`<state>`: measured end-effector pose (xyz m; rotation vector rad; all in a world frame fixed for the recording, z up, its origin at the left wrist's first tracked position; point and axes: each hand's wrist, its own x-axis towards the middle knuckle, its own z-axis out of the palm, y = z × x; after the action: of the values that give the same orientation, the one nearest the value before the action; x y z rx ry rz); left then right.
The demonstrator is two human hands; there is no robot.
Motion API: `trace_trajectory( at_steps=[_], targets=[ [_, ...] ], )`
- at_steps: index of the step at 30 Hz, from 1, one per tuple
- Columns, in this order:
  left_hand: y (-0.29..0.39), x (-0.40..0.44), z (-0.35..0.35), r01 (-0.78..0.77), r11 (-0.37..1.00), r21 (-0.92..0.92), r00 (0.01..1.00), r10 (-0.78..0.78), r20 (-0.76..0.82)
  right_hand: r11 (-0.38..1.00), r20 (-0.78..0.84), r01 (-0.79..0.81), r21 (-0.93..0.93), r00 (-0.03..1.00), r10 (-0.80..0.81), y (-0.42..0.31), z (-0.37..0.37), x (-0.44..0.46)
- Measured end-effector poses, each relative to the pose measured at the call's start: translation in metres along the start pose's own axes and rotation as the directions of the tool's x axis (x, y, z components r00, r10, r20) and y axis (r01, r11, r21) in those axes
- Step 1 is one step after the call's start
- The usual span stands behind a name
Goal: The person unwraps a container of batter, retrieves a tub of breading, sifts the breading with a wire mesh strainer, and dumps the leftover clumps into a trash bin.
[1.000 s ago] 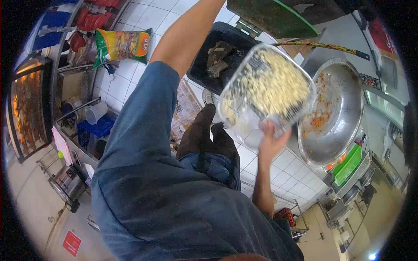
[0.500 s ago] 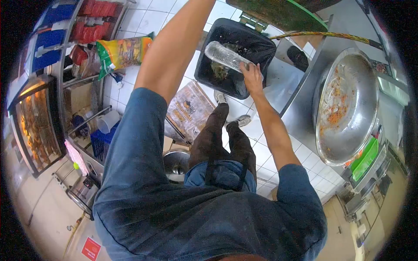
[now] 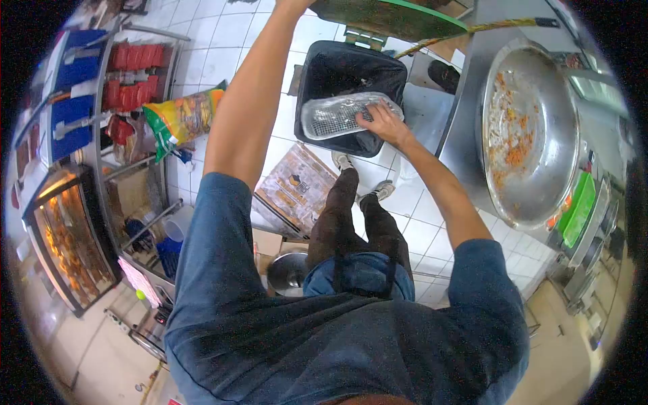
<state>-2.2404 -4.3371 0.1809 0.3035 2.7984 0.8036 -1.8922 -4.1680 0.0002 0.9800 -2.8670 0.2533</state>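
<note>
My right hand (image 3: 386,124) grips one end of a clear plastic tray (image 3: 332,120) with a patterned base, fingers lying over its surface. The tray spans the opening of a black-lined bin (image 3: 358,62), tilted so its broad patterned face shows. Part of the bin's contents is hidden beneath it. At the top edge of the view, only part of my left hand (image 3: 294,4) shows, beside the green-edged bin lid (image 3: 391,15); its fingers are cut off.
A large metal bowl (image 3: 553,128) with orange scraps sits on the steel counter (image 3: 466,145) at right. A flattened cardboard box (image 3: 297,185) lies by my feet. To the left are shelves with red packs (image 3: 138,57) and a colourful bag (image 3: 185,116). A metal pot (image 3: 289,268) stands below.
The tray has turned from edge-on to broad face showing, and sits lower across the bin. My view has shifted, and part of my left hand has come into sight at the top.
</note>
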Motion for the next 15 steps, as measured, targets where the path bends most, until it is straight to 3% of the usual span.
trace_trajectory(
  at_steps=[1,2,4,6,7,8,9,10,11,12,13,14,15],
  targets=[
    [-0.009,0.000,0.006,-0.078,0.996,0.047,0.997,0.077,0.028,0.998,-0.042,-0.018,0.057,0.999,0.021,-0.006,-0.004,-0.002],
    [0.000,-0.016,0.007,-0.026,0.988,-0.151,0.990,0.004,-0.143,1.000,-0.018,-0.025,0.013,1.000,0.025,-0.006,-0.006,-0.007],
    [-0.005,-0.017,0.001,-0.122,0.979,0.166,0.989,0.106,0.101,0.995,0.028,-0.042,-0.092,0.999,0.044,0.000,-0.009,-0.023],
    [-0.015,-0.007,0.022,0.255,0.950,-0.179,0.959,-0.272,-0.079,0.993,-0.056,-0.094,-0.066,0.994,0.090,-0.007,-0.007,-0.020],
    [-0.025,-0.010,0.024,0.178,0.969,-0.174,0.969,-0.204,-0.140,0.992,-0.094,-0.118,-0.041,0.989,0.114,-0.020,-0.008,-0.016],
    [-0.019,-0.026,0.014,0.168,0.966,-0.199,0.977,-0.190,-0.098,0.977,-0.137,-0.212,0.033,0.967,0.214,-0.037,-0.016,-0.009],
    [-0.012,-0.043,0.004,0.160,0.961,-0.224,0.983,-0.177,-0.056,0.922,-0.095,-0.305,0.238,0.938,0.335,-0.056,-0.033,-0.003],
    [-0.019,-0.054,0.004,0.115,0.960,-0.256,0.987,-0.140,-0.084,0.896,-0.162,-0.382,0.227,0.892,0.421,-0.077,-0.035,-0.002],
    [-0.025,-0.065,0.004,0.068,0.956,-0.286,0.988,-0.104,-0.113,0.787,-0.086,-0.538,0.304,0.807,0.585,-0.107,-0.065,0.001],
    [-0.027,-0.085,0.003,-0.111,0.981,-0.162,0.971,0.072,-0.228,0.686,-0.149,-0.541,0.488,0.722,0.676,-0.129,-0.058,-0.004],
    [-0.060,-0.074,0.012,-0.088,0.951,-0.297,0.984,0.037,-0.174,0.519,0.012,-0.592,0.617,0.667,0.745,-0.147,-0.083,-0.010],
    [-0.139,-0.047,0.040,-0.416,0.861,0.294,0.867,0.473,-0.157,0.502,-0.110,-0.566,0.654,0.586,0.803,-0.169,-0.091,-0.025],
    [-0.117,-0.089,0.027,-0.382,0.883,0.272,0.886,0.434,-0.165,0.311,0.034,-0.577,0.755,0.509,0.860,-0.188,-0.146,-0.044]
  ],
)
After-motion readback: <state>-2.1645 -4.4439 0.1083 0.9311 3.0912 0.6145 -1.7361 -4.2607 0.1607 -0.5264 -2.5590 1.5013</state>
